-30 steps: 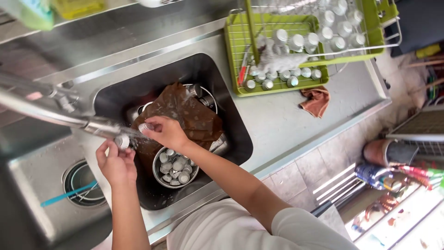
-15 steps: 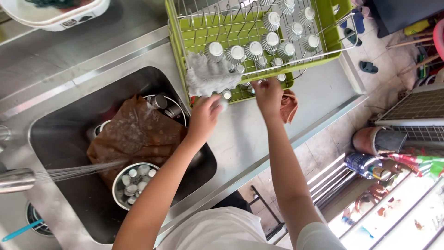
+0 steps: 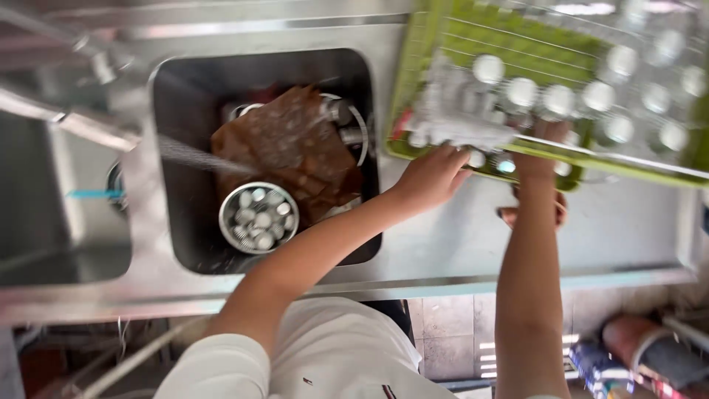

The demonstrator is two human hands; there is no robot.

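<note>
My left hand (image 3: 432, 177) reaches to the near edge of a green dish rack (image 3: 532, 155), its fingers by a small white cup (image 3: 477, 158). At the same edge my right hand (image 3: 545, 139) has its fingers partly hidden among the cups. Several small round cups (image 3: 560, 100) stand in rows in the rack. A crumpled clear plastic piece (image 3: 450, 111) lies at the rack's left end. The view is blurred, so I cannot tell what either hand grips.
The dark sink (image 3: 177, 236) holds a brown sheet (image 3: 295, 148) and a metal bowl of small cups (image 3: 258, 216). Water (image 3: 192, 157) sprays from the tap (image 3: 66, 122). A brown cloth (image 3: 509, 216) lies on the steel counter (image 3: 628, 229). A second basin (image 3: 66, 222) is at the left.
Both hands moved from the tap and sink to the green rack. The view has swung, so the rack now sits further right.
</note>
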